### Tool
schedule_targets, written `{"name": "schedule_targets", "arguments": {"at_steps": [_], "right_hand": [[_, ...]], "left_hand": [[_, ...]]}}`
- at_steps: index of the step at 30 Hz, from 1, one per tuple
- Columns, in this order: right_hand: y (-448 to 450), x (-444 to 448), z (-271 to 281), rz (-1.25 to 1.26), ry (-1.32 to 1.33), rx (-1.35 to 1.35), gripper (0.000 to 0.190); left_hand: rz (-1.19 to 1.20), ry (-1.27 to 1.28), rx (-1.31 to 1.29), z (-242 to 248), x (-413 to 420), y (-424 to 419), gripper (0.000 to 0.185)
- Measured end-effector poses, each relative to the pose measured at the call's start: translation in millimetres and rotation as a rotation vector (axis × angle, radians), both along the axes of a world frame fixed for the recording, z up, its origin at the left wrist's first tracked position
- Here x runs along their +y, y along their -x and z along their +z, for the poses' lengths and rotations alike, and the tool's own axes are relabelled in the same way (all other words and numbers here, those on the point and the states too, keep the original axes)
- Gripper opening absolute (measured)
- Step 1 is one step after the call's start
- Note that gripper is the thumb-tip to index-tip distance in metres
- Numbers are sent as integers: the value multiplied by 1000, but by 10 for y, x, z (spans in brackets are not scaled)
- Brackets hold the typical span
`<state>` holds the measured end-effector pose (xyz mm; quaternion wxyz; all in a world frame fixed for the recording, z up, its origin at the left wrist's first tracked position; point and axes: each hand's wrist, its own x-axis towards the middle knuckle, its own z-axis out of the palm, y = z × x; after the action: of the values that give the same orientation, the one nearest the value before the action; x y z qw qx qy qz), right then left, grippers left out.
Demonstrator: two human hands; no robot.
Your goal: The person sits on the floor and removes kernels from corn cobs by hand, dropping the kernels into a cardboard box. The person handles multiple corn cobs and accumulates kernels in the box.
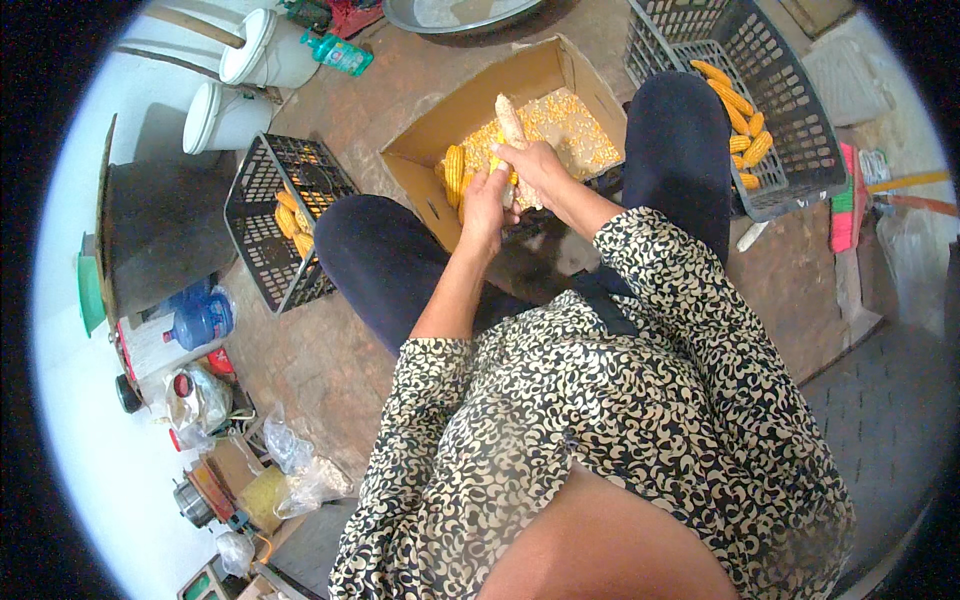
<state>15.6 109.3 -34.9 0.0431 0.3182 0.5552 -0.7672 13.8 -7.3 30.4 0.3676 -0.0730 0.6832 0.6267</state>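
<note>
Both hands meet over an open cardboard box (pixel 517 71) between my knees. My right hand (pixel 531 166) grips a pale, mostly bare corncob (pixel 508 116) that points away from me. Pressed close below it, my left hand (pixel 484 204) is closed around a yellow ear of corn (pixel 496 159), partly hidden by the fingers. Loose corn kernels (pixel 574 127) cover much of the box floor. At the box's left side lie whole yellow ears (pixel 454 174).
To the right, a black plastic crate (pixel 799 112) holds several ears (pixel 739 105). Another black crate (pixel 259 232) with ears stands left of my knee. A metal basin (pixel 461 19), a green bottle (pixel 341 54) and lidded white buckets (pixel 225 118) are farther off. Plastic bags (pixel 311 484) lie lower left.
</note>
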Motion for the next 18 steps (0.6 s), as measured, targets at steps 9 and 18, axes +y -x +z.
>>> {"name": "schedule_targets", "arguments": {"at_steps": [9,18], "right_hand": [[-69,22,167,-15,27,-21,38],[-51,24,126,-26,-22,-69,43]], "left_hand": [[-9,-15,14,64,43,-14,28],[16,-33,3,73,68,-9,27]]}}
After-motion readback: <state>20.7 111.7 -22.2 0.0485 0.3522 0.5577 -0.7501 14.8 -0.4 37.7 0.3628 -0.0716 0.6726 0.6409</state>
